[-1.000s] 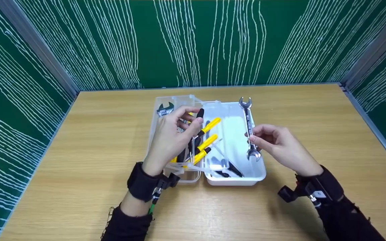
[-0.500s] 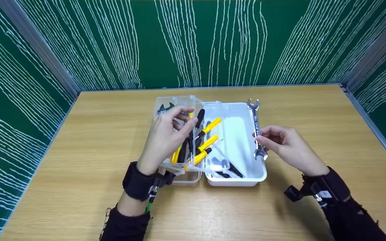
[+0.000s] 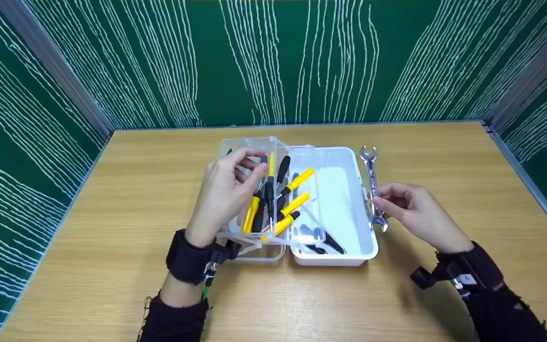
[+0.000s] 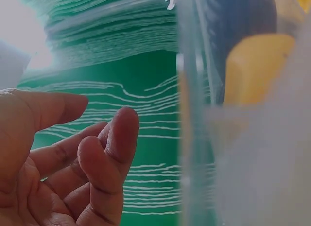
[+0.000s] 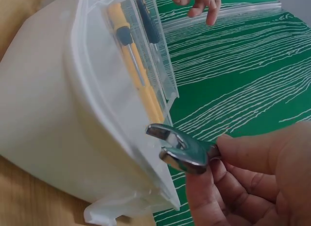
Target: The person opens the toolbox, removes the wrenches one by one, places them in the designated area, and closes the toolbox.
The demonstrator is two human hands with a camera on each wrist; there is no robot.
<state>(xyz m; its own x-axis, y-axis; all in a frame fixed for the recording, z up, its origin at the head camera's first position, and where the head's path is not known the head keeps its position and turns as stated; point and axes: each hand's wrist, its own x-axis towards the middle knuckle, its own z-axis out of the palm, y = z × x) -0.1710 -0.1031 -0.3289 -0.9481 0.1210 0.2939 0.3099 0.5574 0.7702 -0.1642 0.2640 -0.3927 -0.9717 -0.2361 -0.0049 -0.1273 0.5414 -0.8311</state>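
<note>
My right hand (image 3: 418, 216) pinches a shiny double open-end wrench (image 3: 372, 183) between thumb and fingers. The wrench stands lengthwise beside the right rim of a white toolbox (image 3: 335, 261); its open jaw end (image 5: 182, 150) faces the right wrist camera. My left hand (image 3: 221, 192) hovers over the toolbox's clear tray (image 3: 247, 233), fingers loosely bent, holding nothing. Yellow-and-black screwdrivers (image 3: 297, 180) and other tools lie in the clear trays. The left hand hides part of the tray.
Black-handled tools (image 3: 333, 243) lie at the near end of the white box. A latch (image 5: 104, 211) sticks out from its side. Green panels with white lines (image 3: 283, 61) stand behind the wooden table (image 3: 112, 199).
My right hand has carried the wrench rightward, from over the white box to beyond its right rim. The left hand has drifted left, uncovering more screwdrivers.
</note>
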